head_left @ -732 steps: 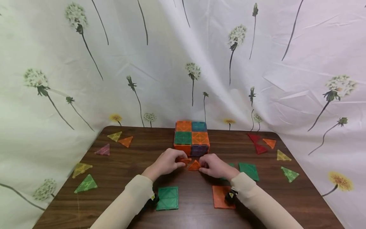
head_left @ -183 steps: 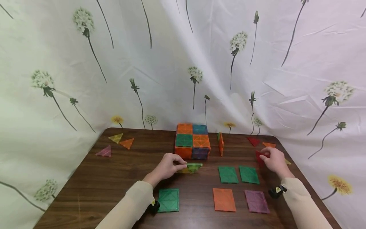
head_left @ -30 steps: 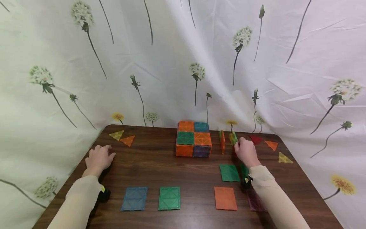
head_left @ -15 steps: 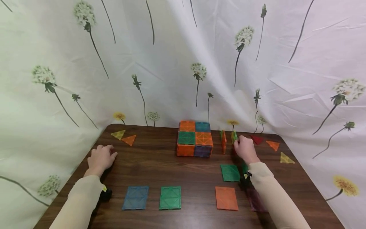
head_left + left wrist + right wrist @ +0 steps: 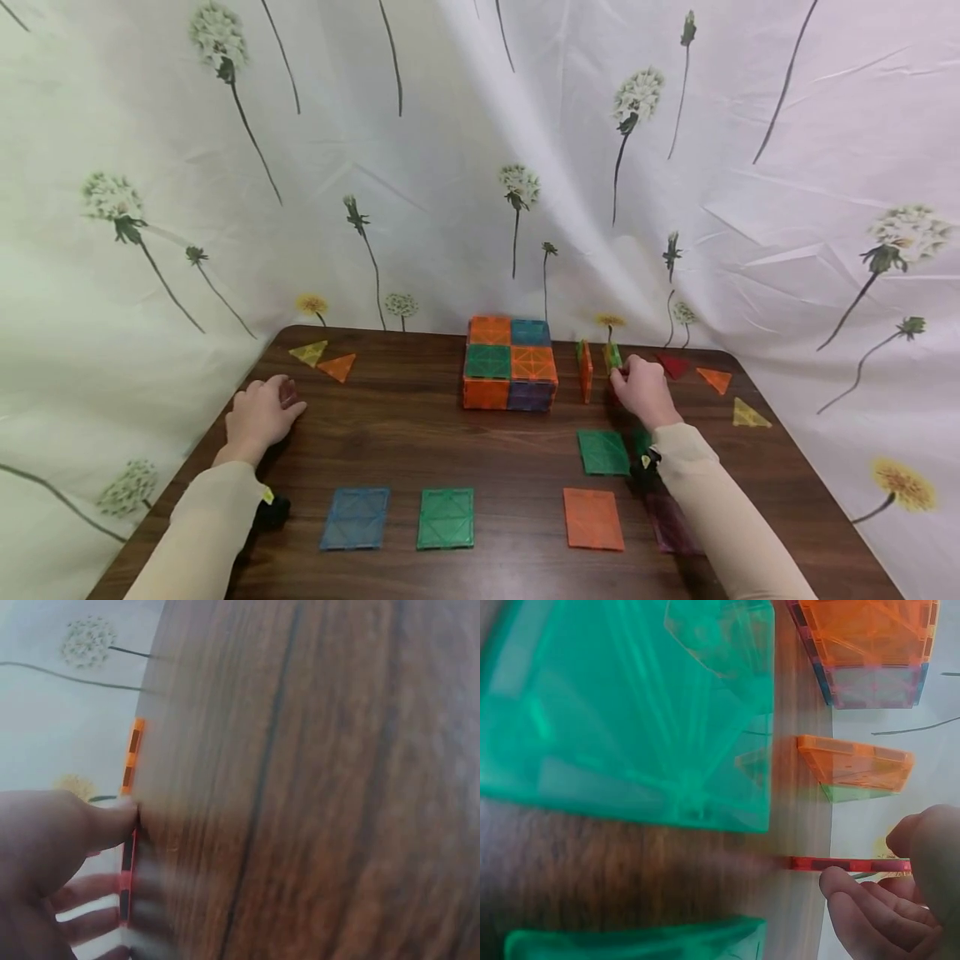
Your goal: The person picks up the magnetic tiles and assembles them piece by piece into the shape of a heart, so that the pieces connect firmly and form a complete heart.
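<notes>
At the table's left, my left hand (image 5: 258, 417) has its thumb and fingers around a pink triangular magnetic tile (image 5: 127, 881), which lies low on the table. The hand mostly hides that tile in the head view. Toward the back right, my right hand (image 5: 647, 392) pinches a red triangular magnetic tile (image 5: 806, 863) between thumb and fingers. Just beyond those fingertips stand upright yellow and green tiles (image 5: 613, 356). An upright orange tile (image 5: 587, 375), backed by green, stands to their left. Left of it sits a box (image 5: 510, 362) built of coloured square tiles.
Blue (image 5: 356, 518), green (image 5: 446, 518) and orange (image 5: 593, 518) square tiles lie in front. A green square (image 5: 603, 452) lies near my right wrist; my right sleeve partly covers a purple square (image 5: 672, 523). Loose triangles lie along both sides, including an orange one (image 5: 337, 367).
Since 6.1 s ago, my left hand has left the green and yellow tiles and moved left; my right hand has brought the red triangle leftward. Over the last second both hands barely move.
</notes>
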Demonstrator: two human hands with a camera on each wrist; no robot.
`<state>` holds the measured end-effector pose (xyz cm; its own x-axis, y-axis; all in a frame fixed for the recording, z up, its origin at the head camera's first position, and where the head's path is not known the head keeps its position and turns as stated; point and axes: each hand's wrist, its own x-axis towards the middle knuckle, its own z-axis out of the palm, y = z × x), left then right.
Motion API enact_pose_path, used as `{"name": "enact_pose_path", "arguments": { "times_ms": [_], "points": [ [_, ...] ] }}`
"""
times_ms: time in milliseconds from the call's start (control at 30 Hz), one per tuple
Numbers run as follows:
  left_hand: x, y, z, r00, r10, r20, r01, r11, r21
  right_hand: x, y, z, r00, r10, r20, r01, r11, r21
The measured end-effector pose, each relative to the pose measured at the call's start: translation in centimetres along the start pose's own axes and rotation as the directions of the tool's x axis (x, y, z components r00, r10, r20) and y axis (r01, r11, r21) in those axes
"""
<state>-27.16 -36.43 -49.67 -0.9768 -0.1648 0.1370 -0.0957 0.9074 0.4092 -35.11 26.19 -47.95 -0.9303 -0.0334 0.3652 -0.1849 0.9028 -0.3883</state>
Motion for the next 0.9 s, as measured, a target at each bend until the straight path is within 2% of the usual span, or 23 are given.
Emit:
{"name": "enact_pose_path", "arguments": {
  "times_ms": [200, 333, 500, 733, 900],
  "points": [
    [-0.1, -0.5, -0.1, 0.993, 0.108, -0.052, -0.112, 0.990, -0.085, -0.5, 0.1, -0.5, 0.999, 0.027, 0.017, -0.027, 1.000, 0.013],
    [-0.2, -0.3, -0.1, 0.988, 0.150, -0.048, -0.155, 0.977, -0.148, -0.9, 0.3, -1.0, 0.999, 0.035, 0.023, -0.035, 0.999, 0.027],
    [-0.4, 0.5, -0.3, 0.978, 0.206, -0.040, -0.209, 0.948, -0.240, -1.6, 1.0, -2.1, 0.998, 0.051, 0.034, -0.052, 0.998, 0.037],
    [-0.8, 1.9, -0.1, 0.967, 0.250, -0.053, -0.255, 0.922, -0.292, -2.6, 3.2, -4.0, 0.994, 0.107, 0.017, -0.106, 0.993, -0.043],
    [-0.9, 3.0, 0.5, 0.951, 0.308, -0.008, -0.294, 0.901, -0.320, -3.4, 6.1, -5.6, 0.990, 0.141, -0.003, -0.140, 0.985, -0.105]
  ]
}}
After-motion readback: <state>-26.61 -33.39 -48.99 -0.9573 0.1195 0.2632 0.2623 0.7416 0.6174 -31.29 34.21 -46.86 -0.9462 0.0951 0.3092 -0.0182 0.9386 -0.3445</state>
